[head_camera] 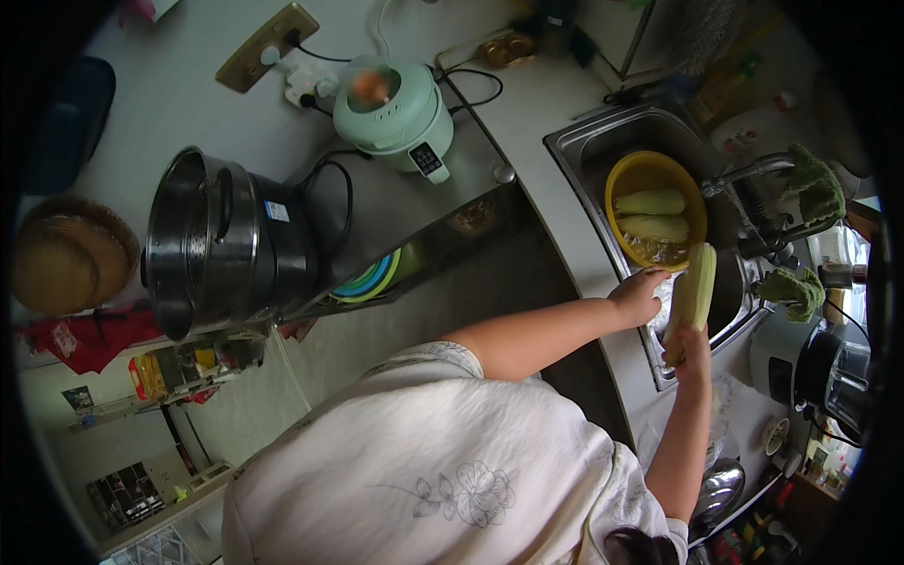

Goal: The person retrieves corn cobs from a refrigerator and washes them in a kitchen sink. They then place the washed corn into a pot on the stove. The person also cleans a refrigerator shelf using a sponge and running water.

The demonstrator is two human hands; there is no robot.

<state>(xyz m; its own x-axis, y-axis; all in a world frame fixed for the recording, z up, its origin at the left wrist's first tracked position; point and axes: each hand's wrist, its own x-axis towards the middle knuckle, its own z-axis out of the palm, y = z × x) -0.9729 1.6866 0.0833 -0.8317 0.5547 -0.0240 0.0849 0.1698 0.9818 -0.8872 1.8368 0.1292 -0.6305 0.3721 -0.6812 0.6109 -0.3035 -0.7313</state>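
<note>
My right hand [688, 349] grips an ear of corn [693, 282] in pale green husk by its lower end, over the steel sink [639, 120]. My left hand [639, 298] is just left of that ear, near the yellow basin's lower rim, with thumb and fingers apart and nothing visible between them. The yellow plastic basin [613, 219] sits in the sink with water in it. Two more pale green ears of corn [651, 203] lie in the basin. Crumpled clear plastic [662, 304] shows behind my hands.
A faucet [741, 173] reaches over the sink, with green cloths [812, 187] hanging by it. Beyond the sink stands a blender-like appliance [784, 367]. A mint-green electric cooker [395, 120] and a steel steamer pot [201, 240] stand on the counter to the left.
</note>
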